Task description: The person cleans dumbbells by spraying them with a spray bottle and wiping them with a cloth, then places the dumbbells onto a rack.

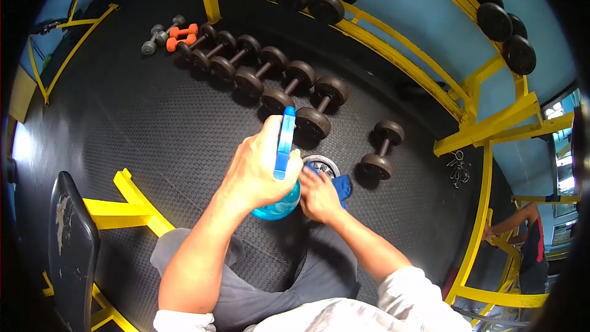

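Note:
My left hand (pixel 261 169) is wrapped round the neck of a spray bottle with a blue trigger head (pixel 284 144) and blue-green liquid (pixel 279 207) in its lower part. Just to the right, my right hand (pixel 319 195) rests on a blue cloth (pixel 344 187), fingers bent over it. Beneath the cloth and fingers lies a round grey metal plate (pixel 323 163), partly hidden. The bottle stands close beside my right hand's fingers.
Several dark dumbbells (pixel 292 85) lie in a row on the black floor (pixel 123 117), one (pixel 385 149) apart at right. Orange dumbbells (pixel 182 37) lie farther back. A yellow rack (pixel 393 37) stands behind, a black padded bench (pixel 72 252) at left. Another person (pixel 531 240) is at far right.

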{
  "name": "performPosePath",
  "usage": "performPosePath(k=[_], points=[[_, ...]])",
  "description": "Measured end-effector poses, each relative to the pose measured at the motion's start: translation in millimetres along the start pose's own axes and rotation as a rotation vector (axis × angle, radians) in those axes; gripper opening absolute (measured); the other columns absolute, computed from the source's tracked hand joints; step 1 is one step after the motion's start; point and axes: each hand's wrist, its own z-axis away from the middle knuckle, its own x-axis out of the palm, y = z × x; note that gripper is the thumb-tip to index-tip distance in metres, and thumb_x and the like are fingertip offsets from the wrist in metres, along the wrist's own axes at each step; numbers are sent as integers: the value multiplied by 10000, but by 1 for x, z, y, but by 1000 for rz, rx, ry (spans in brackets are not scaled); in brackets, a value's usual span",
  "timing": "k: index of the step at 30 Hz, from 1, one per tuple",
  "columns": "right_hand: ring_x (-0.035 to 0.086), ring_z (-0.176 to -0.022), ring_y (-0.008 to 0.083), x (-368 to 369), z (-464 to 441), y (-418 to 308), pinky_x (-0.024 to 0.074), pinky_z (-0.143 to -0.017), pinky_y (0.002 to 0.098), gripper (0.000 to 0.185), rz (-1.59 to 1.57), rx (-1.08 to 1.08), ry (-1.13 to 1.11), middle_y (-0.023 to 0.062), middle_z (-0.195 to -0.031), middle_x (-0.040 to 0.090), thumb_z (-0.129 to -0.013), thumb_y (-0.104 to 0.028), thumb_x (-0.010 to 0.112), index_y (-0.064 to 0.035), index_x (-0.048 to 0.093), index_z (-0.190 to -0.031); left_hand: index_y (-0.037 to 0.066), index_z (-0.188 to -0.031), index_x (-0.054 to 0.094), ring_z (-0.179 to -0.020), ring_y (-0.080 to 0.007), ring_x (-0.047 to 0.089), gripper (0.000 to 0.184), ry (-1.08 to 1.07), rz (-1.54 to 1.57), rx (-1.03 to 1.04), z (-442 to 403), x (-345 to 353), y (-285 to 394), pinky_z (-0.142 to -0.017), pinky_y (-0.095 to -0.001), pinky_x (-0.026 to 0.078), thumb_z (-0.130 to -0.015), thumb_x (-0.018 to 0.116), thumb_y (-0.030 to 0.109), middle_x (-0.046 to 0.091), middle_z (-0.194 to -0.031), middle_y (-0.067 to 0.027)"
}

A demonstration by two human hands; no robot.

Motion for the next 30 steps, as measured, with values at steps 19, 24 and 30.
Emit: performPosePath(k=[19,24,30], points=[[602,-846,228,55,54,137,480,-829,358,194,-1953,1220,105,78,-895,655,-791,-164,523,-59,638,-906,-74,-1171,444,-1301,-603,120,581,-953,-341,104,63,145,-75,-1074,-585,273,-714,695,180,82,-1449,-382],[464,-662,131,-3,-63,144,370,-625,303,220,-1178,1037,-296,0,-764,573,-748,-291,653,-80,667,-807,-22,-1180,481,-1337,-560,80,529,-1024,-302,-198,63,138,-63,-1027,-516,394,-704,683,91,28,-1535,-211],[599,-942,207,28,-173,73,459,-836,372,404,-442,219,-1219,122,-1041,667,-773,-352,610,-34,685,-1010,-13,-1263,488,-1375,-502,40,598,-1017,-239,-314,65,135,-68,-1028,-462,419,-688,650,2,44,-1567,-36]])
